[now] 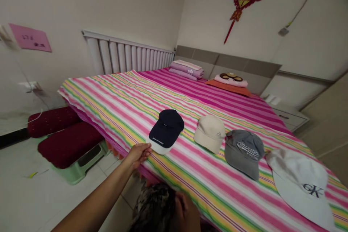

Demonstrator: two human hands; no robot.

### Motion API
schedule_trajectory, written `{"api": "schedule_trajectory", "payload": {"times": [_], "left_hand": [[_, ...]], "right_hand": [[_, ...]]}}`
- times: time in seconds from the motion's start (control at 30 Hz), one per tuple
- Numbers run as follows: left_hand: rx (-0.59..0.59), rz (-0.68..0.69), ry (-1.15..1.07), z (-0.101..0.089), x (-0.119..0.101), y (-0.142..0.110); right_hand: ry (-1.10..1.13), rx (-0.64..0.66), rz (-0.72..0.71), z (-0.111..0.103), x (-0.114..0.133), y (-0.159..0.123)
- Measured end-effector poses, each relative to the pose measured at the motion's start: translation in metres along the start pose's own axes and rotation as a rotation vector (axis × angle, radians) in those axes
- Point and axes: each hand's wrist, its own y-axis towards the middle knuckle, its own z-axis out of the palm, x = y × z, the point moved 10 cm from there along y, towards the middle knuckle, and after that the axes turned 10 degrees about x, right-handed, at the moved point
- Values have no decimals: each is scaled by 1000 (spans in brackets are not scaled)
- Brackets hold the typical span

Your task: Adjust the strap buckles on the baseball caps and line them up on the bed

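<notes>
Four caps lie in a row near the edge of a bed with a striped sheet: a navy cap with a white-edged brim, a beige cap, a grey cap and a white cap. My left hand reaches across the bed edge, with its fingers pinched at the navy cap's brim. My right hand is low at the bottom of the view, blurred, beside a dark mottled thing that I cannot make out. Its fingers are hidden.
Two dark red cushioned stools stand on the tiled floor left of the bed. A white radiator runs along the wall. Folded bedding and a pillow lie at the headboard. A nightstand is at the right.
</notes>
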Motion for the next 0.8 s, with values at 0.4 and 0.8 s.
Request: {"api": "schedule_trajectory", "payload": {"times": [0.4,0.8], "left_hand": [[89,-147,-242,27,1,21],[142,-64,-353,72,-20,48]], "right_hand": [[-98,128,-57,23,21,4],[105,141,53,23,-8,3]]}}
